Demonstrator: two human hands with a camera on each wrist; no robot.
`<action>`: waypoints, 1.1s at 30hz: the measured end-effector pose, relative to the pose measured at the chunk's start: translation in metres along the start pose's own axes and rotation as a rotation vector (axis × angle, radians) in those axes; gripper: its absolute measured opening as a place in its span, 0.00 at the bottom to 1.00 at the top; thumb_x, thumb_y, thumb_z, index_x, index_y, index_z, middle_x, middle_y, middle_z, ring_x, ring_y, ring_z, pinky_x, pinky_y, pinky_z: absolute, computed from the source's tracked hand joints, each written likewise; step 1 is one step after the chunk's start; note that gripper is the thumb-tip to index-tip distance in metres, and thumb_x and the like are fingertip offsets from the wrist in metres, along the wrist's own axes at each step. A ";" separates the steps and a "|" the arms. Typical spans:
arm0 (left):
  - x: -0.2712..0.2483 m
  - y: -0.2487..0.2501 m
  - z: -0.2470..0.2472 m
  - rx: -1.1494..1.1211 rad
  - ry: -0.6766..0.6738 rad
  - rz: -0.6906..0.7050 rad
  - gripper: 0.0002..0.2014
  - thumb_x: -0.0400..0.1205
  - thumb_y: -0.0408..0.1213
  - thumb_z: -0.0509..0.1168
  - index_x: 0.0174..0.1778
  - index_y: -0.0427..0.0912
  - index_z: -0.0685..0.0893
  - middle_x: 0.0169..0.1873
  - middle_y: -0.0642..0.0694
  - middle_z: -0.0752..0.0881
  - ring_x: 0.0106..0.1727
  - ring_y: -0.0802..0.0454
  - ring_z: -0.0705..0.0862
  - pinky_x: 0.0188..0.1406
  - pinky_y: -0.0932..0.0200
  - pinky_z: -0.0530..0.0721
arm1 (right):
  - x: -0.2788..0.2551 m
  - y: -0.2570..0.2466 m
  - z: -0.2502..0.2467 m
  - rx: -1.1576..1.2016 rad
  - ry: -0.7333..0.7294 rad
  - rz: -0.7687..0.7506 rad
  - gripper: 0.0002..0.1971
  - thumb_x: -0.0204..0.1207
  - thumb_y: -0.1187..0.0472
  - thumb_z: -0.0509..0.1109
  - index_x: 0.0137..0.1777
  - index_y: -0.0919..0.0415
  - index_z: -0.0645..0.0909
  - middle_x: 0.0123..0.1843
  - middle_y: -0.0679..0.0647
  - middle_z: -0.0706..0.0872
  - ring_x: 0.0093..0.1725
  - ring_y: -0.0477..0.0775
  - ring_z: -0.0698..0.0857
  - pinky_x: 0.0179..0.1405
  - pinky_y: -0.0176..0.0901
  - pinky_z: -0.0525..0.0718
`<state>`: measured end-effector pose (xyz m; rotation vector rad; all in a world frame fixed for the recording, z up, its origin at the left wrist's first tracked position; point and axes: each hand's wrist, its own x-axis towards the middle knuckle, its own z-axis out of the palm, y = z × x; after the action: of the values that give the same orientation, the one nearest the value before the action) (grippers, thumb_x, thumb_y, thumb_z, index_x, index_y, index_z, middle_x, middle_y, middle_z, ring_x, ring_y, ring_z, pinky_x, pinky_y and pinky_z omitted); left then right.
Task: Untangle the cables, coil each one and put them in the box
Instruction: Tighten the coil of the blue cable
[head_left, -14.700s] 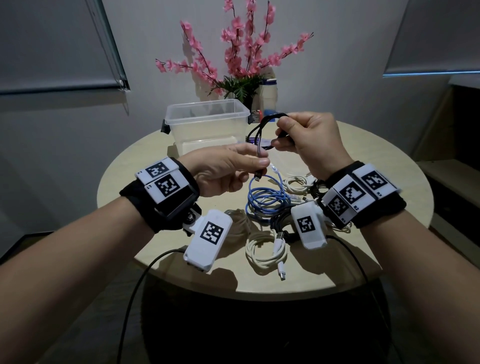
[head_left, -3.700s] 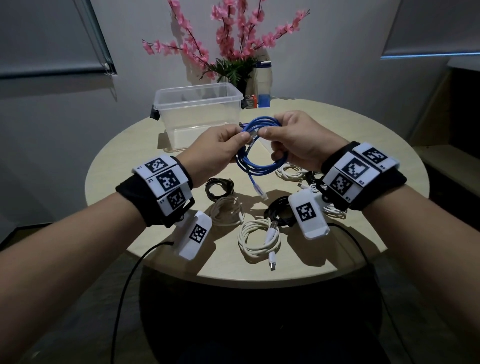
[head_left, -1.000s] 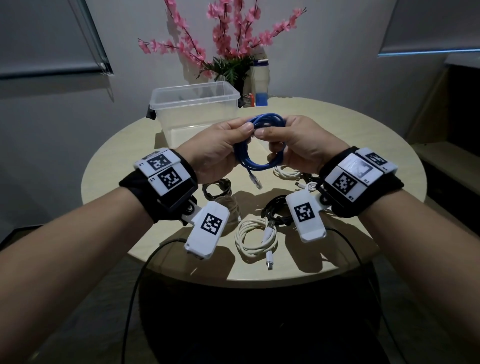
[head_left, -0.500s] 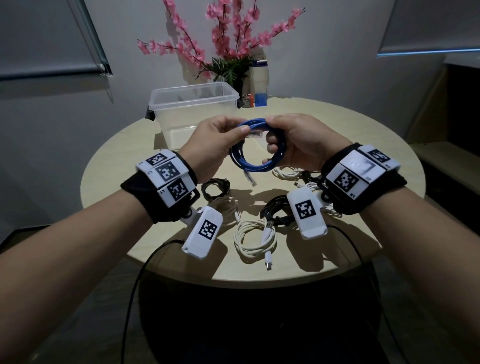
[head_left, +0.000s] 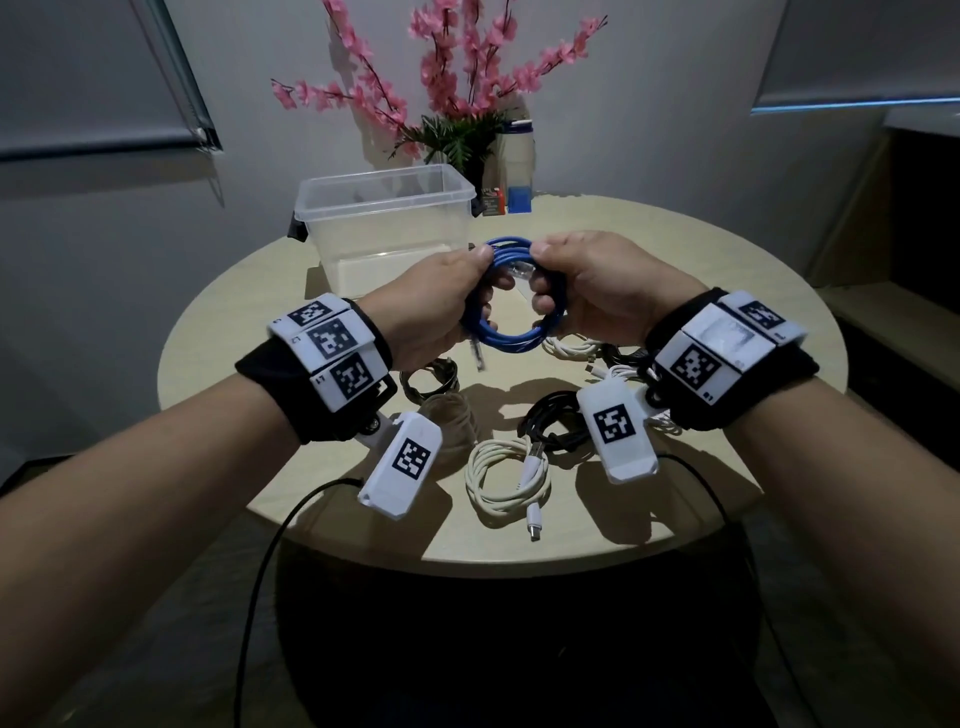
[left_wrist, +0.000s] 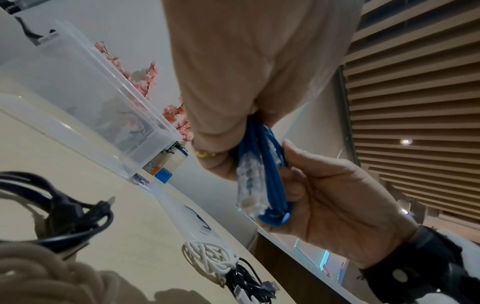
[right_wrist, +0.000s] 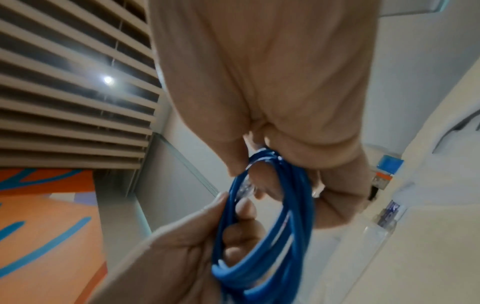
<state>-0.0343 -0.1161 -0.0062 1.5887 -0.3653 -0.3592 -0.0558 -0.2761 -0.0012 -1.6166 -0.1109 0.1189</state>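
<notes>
Blue cable (head_left: 511, 312), smooth and wound into a round coil, hangs above the round pale surface (head_left: 675, 249), pinched by the left hand (head_left: 436, 306) at 9 o'clock and the right hand (head_left: 597, 291) at 3 o'clock; clear plastic box (head_left: 384, 208) beyond.

Glossy blue cable (head_left: 511, 338), translucent plastic box (head_left: 387, 218).

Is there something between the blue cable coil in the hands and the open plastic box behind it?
Nothing visible stands in the way. The coiled blue cable, held by the left hand and the right hand, is above the round table, just in front of the clear, lidless plastic box.
</notes>
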 end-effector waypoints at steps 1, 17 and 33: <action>0.000 0.001 0.000 0.014 0.000 -0.001 0.17 0.90 0.42 0.47 0.44 0.40 0.78 0.38 0.45 0.73 0.31 0.55 0.69 0.38 0.60 0.72 | 0.000 0.002 0.002 -0.030 -0.004 -0.010 0.11 0.87 0.60 0.55 0.43 0.58 0.73 0.32 0.51 0.70 0.28 0.47 0.71 0.32 0.42 0.73; 0.001 0.006 -0.001 0.097 -0.021 -0.070 0.24 0.87 0.55 0.46 0.44 0.41 0.78 0.32 0.50 0.75 0.31 0.56 0.71 0.29 0.66 0.73 | 0.001 0.005 0.002 -0.069 -0.040 -0.077 0.12 0.87 0.60 0.56 0.44 0.61 0.76 0.29 0.53 0.72 0.24 0.45 0.69 0.29 0.35 0.72; 0.001 0.000 -0.009 0.022 -0.036 -0.133 0.27 0.85 0.60 0.44 0.44 0.41 0.77 0.28 0.48 0.73 0.30 0.54 0.73 0.26 0.64 0.75 | -0.001 0.002 0.003 -0.062 -0.067 -0.012 0.12 0.87 0.65 0.52 0.59 0.63 0.77 0.38 0.54 0.79 0.30 0.47 0.76 0.33 0.42 0.80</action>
<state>-0.0288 -0.1083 -0.0058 1.6335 -0.2931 -0.4879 -0.0572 -0.2733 -0.0029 -1.6741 -0.1771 0.1613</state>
